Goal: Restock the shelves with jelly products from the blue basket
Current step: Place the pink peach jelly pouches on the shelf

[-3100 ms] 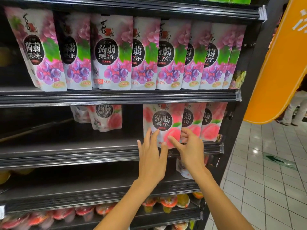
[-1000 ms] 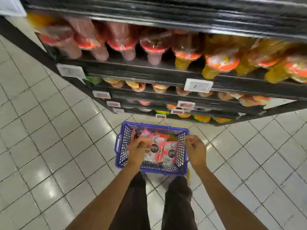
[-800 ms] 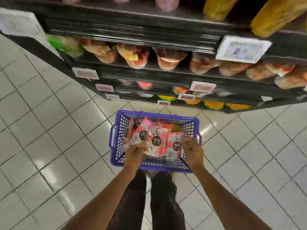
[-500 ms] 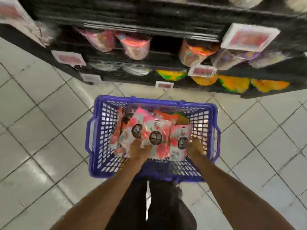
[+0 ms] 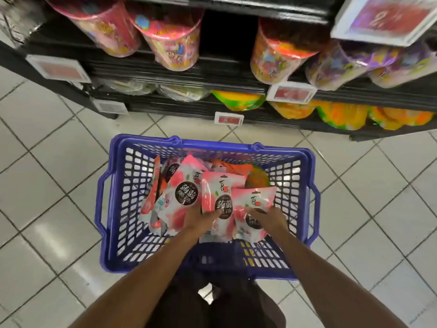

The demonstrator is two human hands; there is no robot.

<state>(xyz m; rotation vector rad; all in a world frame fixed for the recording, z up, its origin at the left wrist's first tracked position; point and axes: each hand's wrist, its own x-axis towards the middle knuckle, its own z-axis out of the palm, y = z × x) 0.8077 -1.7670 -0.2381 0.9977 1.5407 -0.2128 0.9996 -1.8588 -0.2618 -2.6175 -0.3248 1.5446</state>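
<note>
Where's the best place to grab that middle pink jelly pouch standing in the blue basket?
Probably its flat top edge, from above: the middle pouch stands upright, top clear, while the left hand and neighbouring pouches crowd its lower half in the basket.

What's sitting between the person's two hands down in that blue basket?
In the head view, a pink-and-white peach jelly pouch stands between the left hand and right hand, inside the blue plastic basket.

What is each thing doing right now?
blue basket: on the floor, holding pouches.
peach jelly pouches: standing in a loose bunch in the basket.
left hand: in the basket, fingers on two pouches.
right hand: in the basket, fingers on the rightmost pouch.
jelly tubs: lying on the shelf.
</note>
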